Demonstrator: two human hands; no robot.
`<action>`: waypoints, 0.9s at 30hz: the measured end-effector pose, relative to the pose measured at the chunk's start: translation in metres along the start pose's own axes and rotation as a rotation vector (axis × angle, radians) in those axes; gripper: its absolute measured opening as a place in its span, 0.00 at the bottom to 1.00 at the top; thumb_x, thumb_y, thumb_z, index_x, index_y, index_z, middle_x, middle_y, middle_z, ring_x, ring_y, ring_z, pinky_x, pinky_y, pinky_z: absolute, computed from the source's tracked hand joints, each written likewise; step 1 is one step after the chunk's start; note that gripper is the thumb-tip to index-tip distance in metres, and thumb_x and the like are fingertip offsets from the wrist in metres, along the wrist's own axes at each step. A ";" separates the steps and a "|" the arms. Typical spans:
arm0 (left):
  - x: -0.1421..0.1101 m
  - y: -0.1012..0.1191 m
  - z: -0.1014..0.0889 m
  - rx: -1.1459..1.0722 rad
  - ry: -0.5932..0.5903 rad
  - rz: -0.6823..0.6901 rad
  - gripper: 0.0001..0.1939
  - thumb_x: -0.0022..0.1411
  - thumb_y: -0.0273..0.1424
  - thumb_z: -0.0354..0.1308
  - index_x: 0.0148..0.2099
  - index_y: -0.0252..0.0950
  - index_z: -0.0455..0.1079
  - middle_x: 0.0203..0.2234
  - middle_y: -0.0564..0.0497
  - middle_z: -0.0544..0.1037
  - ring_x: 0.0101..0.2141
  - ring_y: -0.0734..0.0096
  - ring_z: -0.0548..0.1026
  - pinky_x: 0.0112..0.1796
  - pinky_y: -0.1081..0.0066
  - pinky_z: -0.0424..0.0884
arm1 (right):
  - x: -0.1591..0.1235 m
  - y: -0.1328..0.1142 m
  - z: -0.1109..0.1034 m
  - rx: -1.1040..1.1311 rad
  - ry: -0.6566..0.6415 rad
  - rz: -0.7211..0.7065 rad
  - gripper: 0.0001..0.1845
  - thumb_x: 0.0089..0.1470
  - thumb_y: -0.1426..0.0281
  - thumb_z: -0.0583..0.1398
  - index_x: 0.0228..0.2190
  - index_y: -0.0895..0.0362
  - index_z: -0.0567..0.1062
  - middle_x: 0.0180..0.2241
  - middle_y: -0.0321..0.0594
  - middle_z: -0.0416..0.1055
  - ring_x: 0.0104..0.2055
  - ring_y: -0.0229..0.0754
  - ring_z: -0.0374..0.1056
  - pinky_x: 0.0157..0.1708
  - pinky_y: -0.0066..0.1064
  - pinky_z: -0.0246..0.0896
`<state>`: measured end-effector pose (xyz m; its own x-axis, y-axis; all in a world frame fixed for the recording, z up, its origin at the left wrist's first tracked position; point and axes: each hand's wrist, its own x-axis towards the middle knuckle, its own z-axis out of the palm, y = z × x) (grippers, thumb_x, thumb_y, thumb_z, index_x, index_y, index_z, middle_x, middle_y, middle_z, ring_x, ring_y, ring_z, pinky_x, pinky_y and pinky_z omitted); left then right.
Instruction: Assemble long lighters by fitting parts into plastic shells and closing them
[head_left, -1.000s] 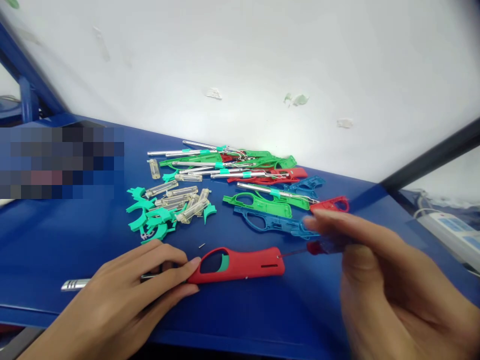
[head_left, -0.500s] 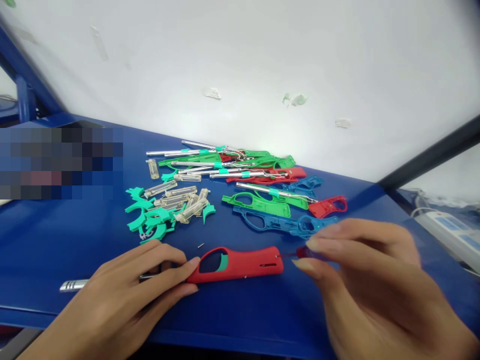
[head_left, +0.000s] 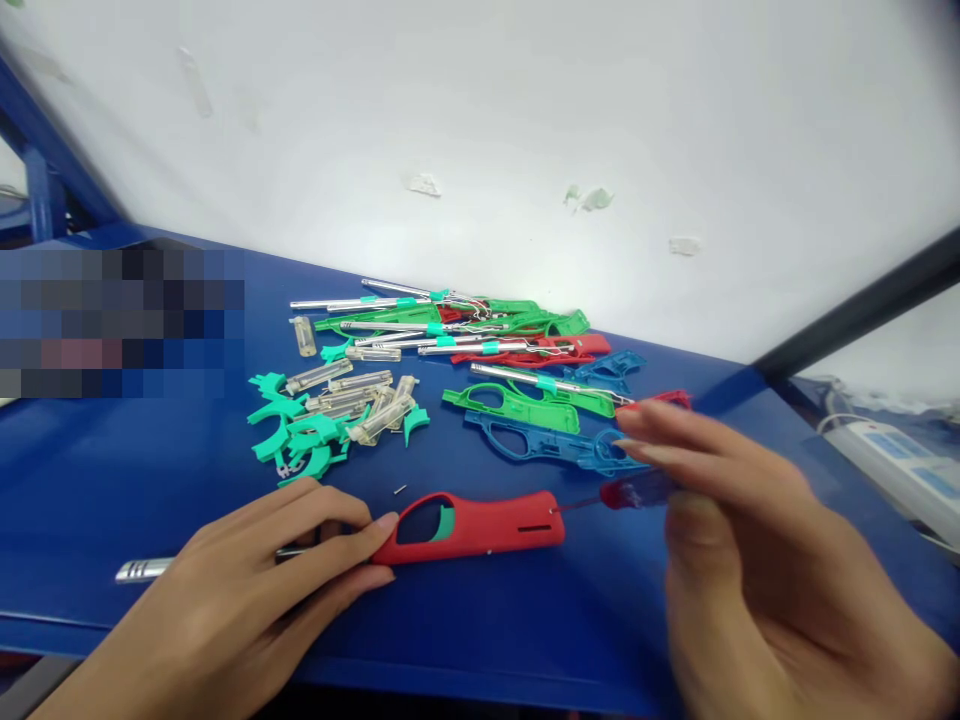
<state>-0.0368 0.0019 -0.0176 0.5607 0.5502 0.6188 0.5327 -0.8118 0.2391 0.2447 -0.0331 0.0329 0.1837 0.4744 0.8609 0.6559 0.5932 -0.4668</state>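
A red lighter body [head_left: 480,524] with a teal trigger lies near the front of the blue table [head_left: 150,470], its metal tube [head_left: 142,570] sticking out to the left. My left hand [head_left: 262,580] lies over the tube, fingers pressed on the red body's left end. My right hand [head_left: 742,560] pinches a small red-handled screwdriver [head_left: 634,491]; its thin tip touches the right end of the red body.
Behind lie a heap of green, red and blue lighter shells [head_left: 540,400] and metal tubes [head_left: 390,305], clear small tanks [head_left: 352,395] and teal triggers [head_left: 292,435]. A tiny pin [head_left: 400,490] lies loose. A white power strip [head_left: 892,465] sits at right. A white wall [head_left: 480,130] stands behind.
My right hand's fingers shifted back and forth around the screwdriver, which stays at the red body's right end. The left hand stayed put.
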 end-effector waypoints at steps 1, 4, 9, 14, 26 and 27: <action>0.000 0.000 0.000 0.002 -0.004 -0.001 0.10 0.87 0.39 0.53 0.54 0.44 0.75 0.45 0.55 0.80 0.41 0.76 0.81 0.45 0.80 0.76 | -0.001 0.000 0.000 0.015 -0.003 -0.020 0.16 0.66 0.81 0.68 0.48 0.50 0.87 0.44 0.31 0.86 0.48 0.41 0.81 0.42 0.35 0.78; -0.001 -0.001 0.000 0.007 -0.008 0.001 0.11 0.87 0.39 0.52 0.55 0.45 0.75 0.45 0.55 0.81 0.42 0.76 0.82 0.46 0.79 0.76 | -0.002 0.001 0.001 0.028 0.006 -0.064 0.21 0.59 0.83 0.72 0.49 0.48 0.87 0.36 0.29 0.82 0.41 0.40 0.77 0.36 0.33 0.76; -0.001 -0.003 0.003 -0.003 -0.005 -0.015 0.11 0.87 0.40 0.52 0.54 0.45 0.76 0.44 0.55 0.81 0.40 0.75 0.82 0.44 0.78 0.77 | -0.004 -0.001 -0.001 -0.038 -0.015 -0.021 0.24 0.68 0.81 0.66 0.57 0.44 0.86 0.49 0.34 0.84 0.49 0.42 0.80 0.43 0.37 0.79; -0.001 -0.002 0.001 -0.011 0.004 -0.004 0.11 0.87 0.40 0.53 0.55 0.45 0.76 0.44 0.55 0.81 0.40 0.76 0.82 0.43 0.79 0.78 | -0.005 0.001 -0.002 -0.007 -0.017 -0.049 0.27 0.63 0.84 0.69 0.55 0.44 0.86 0.40 0.29 0.84 0.40 0.38 0.78 0.37 0.33 0.76; -0.002 -0.003 0.002 -0.009 -0.002 -0.009 0.12 0.87 0.40 0.53 0.55 0.45 0.77 0.45 0.56 0.81 0.41 0.77 0.82 0.45 0.79 0.77 | -0.007 0.006 0.001 -0.041 0.034 -0.116 0.29 0.59 0.86 0.71 0.55 0.46 0.86 0.38 0.32 0.84 0.40 0.44 0.79 0.32 0.37 0.75; -0.001 -0.003 0.002 -0.010 0.000 -0.008 0.11 0.87 0.40 0.53 0.55 0.46 0.76 0.45 0.56 0.81 0.41 0.77 0.82 0.45 0.79 0.77 | -0.006 0.007 0.001 -0.063 0.046 -0.116 0.28 0.59 0.85 0.71 0.55 0.46 0.86 0.38 0.33 0.84 0.41 0.44 0.79 0.33 0.37 0.75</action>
<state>-0.0377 0.0039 -0.0206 0.5567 0.5566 0.6167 0.5310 -0.8093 0.2511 0.2472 -0.0311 0.0239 0.1364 0.3740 0.9173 0.7191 0.5995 -0.3514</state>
